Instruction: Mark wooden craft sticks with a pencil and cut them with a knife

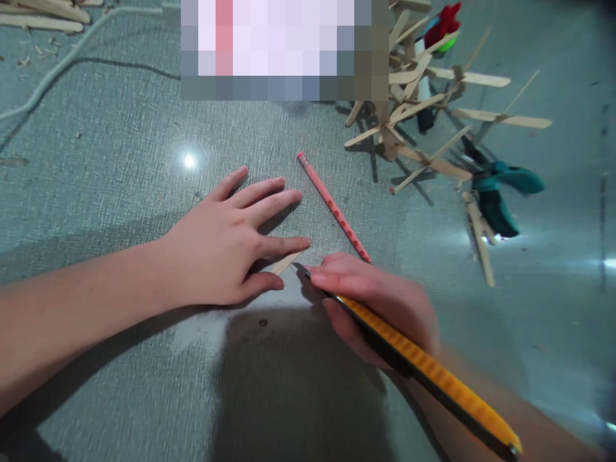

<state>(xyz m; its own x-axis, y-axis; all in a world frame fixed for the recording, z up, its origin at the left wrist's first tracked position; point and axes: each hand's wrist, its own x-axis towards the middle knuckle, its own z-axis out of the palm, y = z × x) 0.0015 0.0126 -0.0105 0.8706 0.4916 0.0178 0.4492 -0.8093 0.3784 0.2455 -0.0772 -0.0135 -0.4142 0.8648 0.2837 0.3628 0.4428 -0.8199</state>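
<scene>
My left hand point(226, 244) lies flat on the grey textured table point(120, 192), fingers spread. Under it is a light wooden stick point(287, 262), whose tip shows between the index finger and thumb; the rest is hidden. My right hand point(380, 308) is closed round a yellow and black cutter point(428, 366), its blade end pointing at the stick's tip. Whether blade and stick touch, I cannot tell. Just beyond my right hand lies a pink pencil point(335, 212) with an eraser end.
Joined wooden sticks point(409, 115) spread over the back right, beside teal-handled pliers point(498, 186) and a red object point(443, 27). Loose sticks point(43, 19) lie at the far left, near a white cable point(79, 54). A blurred block covers the top middle.
</scene>
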